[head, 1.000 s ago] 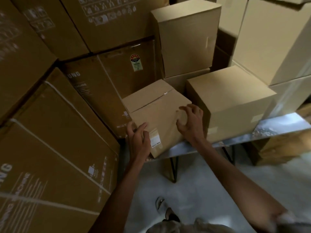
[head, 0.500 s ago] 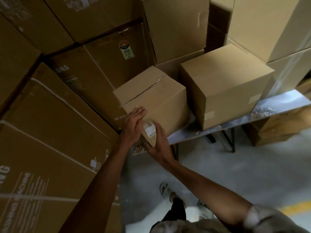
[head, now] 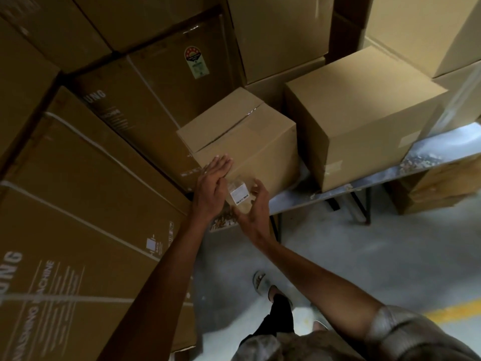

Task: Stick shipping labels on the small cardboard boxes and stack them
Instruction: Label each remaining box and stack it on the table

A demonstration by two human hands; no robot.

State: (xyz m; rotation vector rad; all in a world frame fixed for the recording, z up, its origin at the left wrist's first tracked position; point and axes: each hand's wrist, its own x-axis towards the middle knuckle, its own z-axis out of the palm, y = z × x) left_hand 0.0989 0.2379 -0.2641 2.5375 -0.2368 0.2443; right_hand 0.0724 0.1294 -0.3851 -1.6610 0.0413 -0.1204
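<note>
View from the head camera, looking down at a table (head: 390,175) with a scuffed grey top, crowded with cardboard boxes. A small box (head: 250,142) sits at the table's left end, its near lower corner at the table edge, its taped top seam running diagonally. On its near face, close to the lower corner, lies a label (head: 240,194): a white printed patch inside a clear sleeve. The left hand (head: 212,186) lies flat against the box's left edge, fingers straight and together, fingertips reaching up over the near face. The right hand (head: 253,207) is spread beside the label, thumb and fingers loosely curved around the sleeve's right side; whether they touch it cannot be told. A larger box (head: 364,113) stands just to the right on the same table, close beside the small one. Tall printed cartons (head: 86,204) wall in the left side. Below, a concrete floor (head: 364,256) shows a yellow line (head: 455,310) at the right.
</note>
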